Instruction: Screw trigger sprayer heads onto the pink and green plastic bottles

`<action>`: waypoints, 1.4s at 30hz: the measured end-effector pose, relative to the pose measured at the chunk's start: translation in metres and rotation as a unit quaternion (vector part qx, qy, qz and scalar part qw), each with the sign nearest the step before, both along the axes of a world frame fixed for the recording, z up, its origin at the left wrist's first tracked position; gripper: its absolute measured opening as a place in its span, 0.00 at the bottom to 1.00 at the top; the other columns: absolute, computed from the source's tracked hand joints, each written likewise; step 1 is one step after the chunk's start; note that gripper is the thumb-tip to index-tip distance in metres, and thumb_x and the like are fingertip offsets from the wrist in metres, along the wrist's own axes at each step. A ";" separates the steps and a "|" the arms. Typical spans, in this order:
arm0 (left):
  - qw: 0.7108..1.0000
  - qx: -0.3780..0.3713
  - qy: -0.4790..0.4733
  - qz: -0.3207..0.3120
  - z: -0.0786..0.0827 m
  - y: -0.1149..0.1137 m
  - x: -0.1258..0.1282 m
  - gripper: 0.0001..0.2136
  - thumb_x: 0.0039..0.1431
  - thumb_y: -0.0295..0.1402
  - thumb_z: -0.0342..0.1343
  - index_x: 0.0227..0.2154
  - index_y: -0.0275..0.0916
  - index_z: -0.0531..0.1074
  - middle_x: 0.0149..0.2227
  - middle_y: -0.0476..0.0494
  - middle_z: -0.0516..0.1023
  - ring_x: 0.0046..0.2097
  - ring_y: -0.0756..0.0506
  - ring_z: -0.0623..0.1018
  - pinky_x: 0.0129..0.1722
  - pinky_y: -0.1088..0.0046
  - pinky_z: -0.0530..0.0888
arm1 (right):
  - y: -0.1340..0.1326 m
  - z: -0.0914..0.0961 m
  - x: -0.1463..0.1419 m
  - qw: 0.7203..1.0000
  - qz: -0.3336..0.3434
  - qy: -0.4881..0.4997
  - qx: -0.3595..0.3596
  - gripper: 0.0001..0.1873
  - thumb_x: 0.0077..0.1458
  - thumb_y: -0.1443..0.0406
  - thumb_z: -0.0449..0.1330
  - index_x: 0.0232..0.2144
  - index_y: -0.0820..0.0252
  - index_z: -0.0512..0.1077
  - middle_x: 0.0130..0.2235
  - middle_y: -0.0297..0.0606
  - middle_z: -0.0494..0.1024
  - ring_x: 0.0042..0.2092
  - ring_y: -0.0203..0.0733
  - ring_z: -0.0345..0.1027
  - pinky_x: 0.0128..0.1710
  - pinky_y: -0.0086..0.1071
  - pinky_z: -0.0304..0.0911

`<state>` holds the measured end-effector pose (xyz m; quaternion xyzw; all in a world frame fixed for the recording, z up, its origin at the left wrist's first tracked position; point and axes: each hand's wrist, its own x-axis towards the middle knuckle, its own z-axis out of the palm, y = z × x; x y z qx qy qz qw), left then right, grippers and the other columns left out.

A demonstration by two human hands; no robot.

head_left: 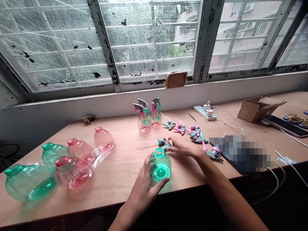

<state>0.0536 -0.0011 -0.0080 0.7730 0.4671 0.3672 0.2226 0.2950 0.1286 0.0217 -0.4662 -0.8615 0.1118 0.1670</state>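
My left hand (146,183) is wrapped round a green see-through bottle (161,165) that stands upright, without a top, near the table's front edge. Just behind it lies a grey and green trigger spray head (164,143) with a thin clear tube pointing left. The fingertips of my right hand (184,147) close on the right end of this spray head. More loose spray heads are strewn to the right, among them a pink one (180,129) and a green one (198,138). Farther back stand several bottles with spray heads on, such as a pink one (144,122).
Topless bottles, green (29,181) and pink (104,139), lie or lean on the left of the wooden table (125,166). At right are a dark tablet (231,160), a power strip (204,113), cables, a cardboard box (255,109) and a phone (286,125). Windows rise behind.
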 end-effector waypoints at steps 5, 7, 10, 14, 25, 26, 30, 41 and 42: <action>1.000 -0.010 0.008 0.002 0.002 0.001 0.001 0.40 0.66 0.43 0.63 0.72 0.50 0.43 0.71 0.33 0.62 0.69 0.31 0.68 0.67 0.46 0.66 | 0.001 -0.005 -0.004 0.998 0.057 -0.014 -0.011 0.36 0.62 0.60 0.65 0.69 0.58 0.62 0.70 0.50 0.65 0.69 0.56 0.59 0.68 0.45 0.56; 1.000 -0.015 0.009 0.003 0.003 0.002 0.002 0.40 0.66 0.44 0.62 0.72 0.50 0.43 0.71 0.33 0.62 0.69 0.31 0.68 0.67 0.46 0.66 | 0.001 -0.004 -0.005 0.997 0.068 -0.018 -0.017 0.35 0.63 0.61 0.64 0.69 0.57 0.61 0.70 0.49 0.65 0.70 0.55 0.58 0.69 0.45 0.55; 1.000 -0.023 0.005 0.004 0.003 0.003 0.002 0.40 0.67 0.44 0.61 0.72 0.50 0.42 0.71 0.33 0.61 0.69 0.31 0.68 0.68 0.45 0.64 | 0.001 -0.001 -0.005 0.997 0.067 -0.019 -0.016 0.35 0.62 0.60 0.65 0.68 0.59 0.62 0.68 0.50 0.68 0.68 0.57 0.61 0.67 0.47 0.58; 0.999 -0.037 0.006 0.003 0.003 0.002 0.002 0.41 0.66 0.45 0.61 0.72 0.49 0.41 0.70 0.32 0.62 0.69 0.31 0.68 0.69 0.44 0.63 | 0.002 0.001 -0.003 0.998 0.058 -0.012 -0.005 0.31 0.60 0.60 0.67 0.63 0.60 0.68 0.62 0.52 0.73 0.64 0.58 0.65 0.64 0.49 0.60; 0.999 -0.047 -0.001 0.000 0.005 0.000 0.004 0.42 0.66 0.47 0.62 0.72 0.49 0.41 0.70 0.32 0.62 0.69 0.31 0.68 0.68 0.47 0.65 | -0.002 0.001 -0.002 0.995 0.098 -0.012 -0.032 0.38 0.59 0.60 0.66 0.69 0.58 0.62 0.63 0.51 0.73 0.63 0.59 0.67 0.63 0.47 0.61; 0.999 -0.046 -0.001 -0.001 0.005 -0.001 0.004 0.42 0.66 0.47 0.62 0.72 0.49 0.41 0.71 0.33 0.61 0.69 0.31 0.67 0.68 0.47 0.65 | -0.002 0.002 -0.002 0.995 0.092 -0.013 -0.033 0.39 0.57 0.59 0.67 0.68 0.59 0.63 0.61 0.53 0.74 0.61 0.61 0.68 0.62 0.48 0.62; 0.999 -0.049 -0.001 -0.007 0.007 -0.001 0.004 0.41 0.66 0.47 0.62 0.72 0.51 0.41 0.71 0.34 0.60 0.70 0.31 0.66 0.68 0.47 0.65 | -0.004 0.011 0.003 0.997 0.073 -0.009 -0.032 0.37 0.53 0.55 0.71 0.63 0.58 0.71 0.51 0.52 0.79 0.55 0.64 0.71 0.57 0.50 0.65; 0.998 -0.061 0.003 0.002 0.009 -0.004 0.005 0.41 0.65 0.47 0.62 0.72 0.51 0.42 0.71 0.35 0.60 0.70 0.32 0.65 0.68 0.47 0.64 | -0.044 0.072 0.040 0.952 0.014 0.283 0.112 0.32 0.60 0.42 0.63 0.59 0.51 0.70 0.55 0.46 0.77 0.56 0.59 0.72 0.52 0.51 0.69; 0.998 -0.061 0.003 0.003 0.009 -0.004 0.004 0.41 0.65 0.47 0.62 0.72 0.51 0.42 0.71 0.35 0.60 0.69 0.32 0.66 0.68 0.47 0.64 | -0.046 0.073 0.043 0.941 0.007 0.309 0.138 0.30 0.63 0.41 0.58 0.57 0.51 0.72 0.53 0.45 0.78 0.55 0.58 0.72 0.53 0.51 0.68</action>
